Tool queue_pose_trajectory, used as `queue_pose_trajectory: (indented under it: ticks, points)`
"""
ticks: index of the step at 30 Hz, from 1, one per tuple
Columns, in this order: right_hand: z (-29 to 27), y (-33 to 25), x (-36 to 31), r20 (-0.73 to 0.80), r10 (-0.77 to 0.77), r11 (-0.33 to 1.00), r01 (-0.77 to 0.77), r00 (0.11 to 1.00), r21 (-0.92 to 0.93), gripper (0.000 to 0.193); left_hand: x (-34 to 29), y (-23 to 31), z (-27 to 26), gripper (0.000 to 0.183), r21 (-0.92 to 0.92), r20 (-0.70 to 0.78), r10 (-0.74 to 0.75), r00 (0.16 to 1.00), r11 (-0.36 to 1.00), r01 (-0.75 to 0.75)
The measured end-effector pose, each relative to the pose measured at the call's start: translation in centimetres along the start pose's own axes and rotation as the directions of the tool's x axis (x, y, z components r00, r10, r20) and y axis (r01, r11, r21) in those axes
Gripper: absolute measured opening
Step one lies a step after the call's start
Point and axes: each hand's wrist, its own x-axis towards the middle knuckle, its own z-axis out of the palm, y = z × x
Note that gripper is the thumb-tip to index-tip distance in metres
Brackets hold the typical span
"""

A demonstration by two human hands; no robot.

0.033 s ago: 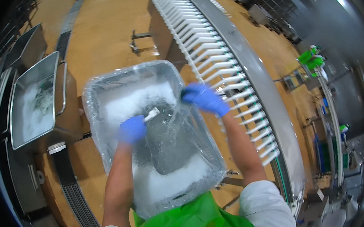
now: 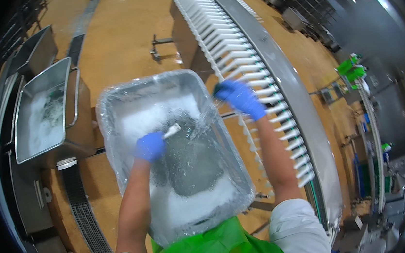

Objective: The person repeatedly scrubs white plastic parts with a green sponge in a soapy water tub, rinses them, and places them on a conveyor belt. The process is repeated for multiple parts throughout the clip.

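Note:
A grey tub [image 2: 232, 153] lined with clear plastic stands before me, holding grey water [image 2: 192, 171] ringed by white foam [image 2: 159, 112]. Over its middle my left hand [image 2: 150, 147] is closed around a short white plastic piece [image 2: 171, 130], whose free end points up and right. My right hand [image 2: 241, 98] is at the tub's far right rim, beside the conveyor, with its fingers closed on a dark green scouring pad [image 2: 217, 90]. Water drops trail between that pad and the tub. Motion blurs both gloves slightly. The fingers hide part of each held thing.
A curved conveyor with white slats [image 2: 257, 82] runs along the right, close to my right forearm. At the left stands a steel cart [image 2: 79, 133] with foamy water in it. A floor drain grate [image 2: 87, 225] passes below it. Other machinery lies farther right.
My right hand has moved up and to the right with the scouring pad, away from the water toward the conveyor. My left hand keeps the white piece in nearly the same place.

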Motion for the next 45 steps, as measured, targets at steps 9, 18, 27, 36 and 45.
queue_pose_trajectory:
  ticks: [9, 18, 27, 36, 45]
  points:
    - [-5.8, 17.8, 12.5, -0.376, 0.283, 0.866, -0.404, 0.882, -0.295, 0.035, -0.3, 1.1, -3.1, 0.029, -0.183, 0.086, -0.013, 0.996, 0.983, 0.029]
    - [-6.4, 10.1, 10.7, -0.538, 0.281, 0.76, -0.527, 0.794, -0.38, 0.027, 2.4, 0.3, -1.3, 0.033, -0.064, 0.124, 0.0, 0.992, 0.998, 0.008]
    - [10.6, -9.6, -5.2, -0.063, -0.04, 0.972, 0.024, 0.997, -0.235, 0.019, 9.8, -3.1, 12.1, 0.037, 0.085, 0.362, 0.182, 0.914, 0.97, -0.227]
    - [19.6, -5.8, -12.6, 0.31, 0.29, 0.953, -0.301, 0.905, -0.012, 0.023, 7.2, 2.0, 3.6, 0.034, -0.955, 0.29, 0.357, 0.888, 0.056, 0.29]
    - [20.8, -12.4, -8.7, -0.723, 0.026, 0.999, -0.043, 0.69, -0.005, 0.064, 2.3, 4.9, 4.5, 0.052, -0.922, -0.149, 0.341, 0.928, -0.387, -0.006]
